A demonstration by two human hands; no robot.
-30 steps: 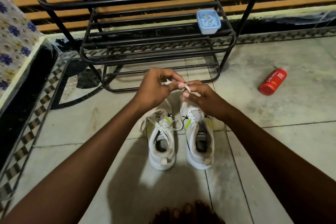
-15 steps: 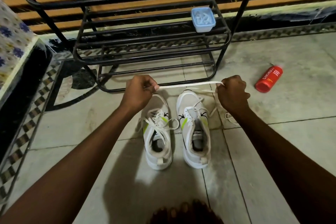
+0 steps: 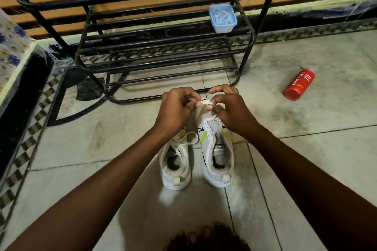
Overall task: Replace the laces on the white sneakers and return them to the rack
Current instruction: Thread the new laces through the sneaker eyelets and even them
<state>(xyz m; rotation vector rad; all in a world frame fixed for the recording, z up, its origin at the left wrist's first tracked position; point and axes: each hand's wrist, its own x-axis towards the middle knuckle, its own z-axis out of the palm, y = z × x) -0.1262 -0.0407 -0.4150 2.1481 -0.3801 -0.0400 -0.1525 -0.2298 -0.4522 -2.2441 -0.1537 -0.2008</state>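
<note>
Two white sneakers stand side by side on the tiled floor, toes toward the black metal rack (image 3: 163,61). The left sneaker (image 3: 176,161) is laced, its lace loops lying loose. The right sneaker (image 3: 217,155) shows open eyelets. Above its toe my left hand (image 3: 175,110) and my right hand (image 3: 230,110) meet, each pinching the white lace (image 3: 205,104) between thumb and fingers. Most of the lace is hidden by my hands.
A pale blue lidded tub (image 3: 222,18) sits on the rack's middle shelf at the right. A red Cinthol bottle (image 3: 299,84) lies on the floor to the right. A flower-patterned surface (image 3: 12,51) juts in at the left. My knees show at the bottom edge.
Half a second ago my hands held the lace stretched wide apart; now they have come back together over the right sneaker's toe, as they were a second ago.
</note>
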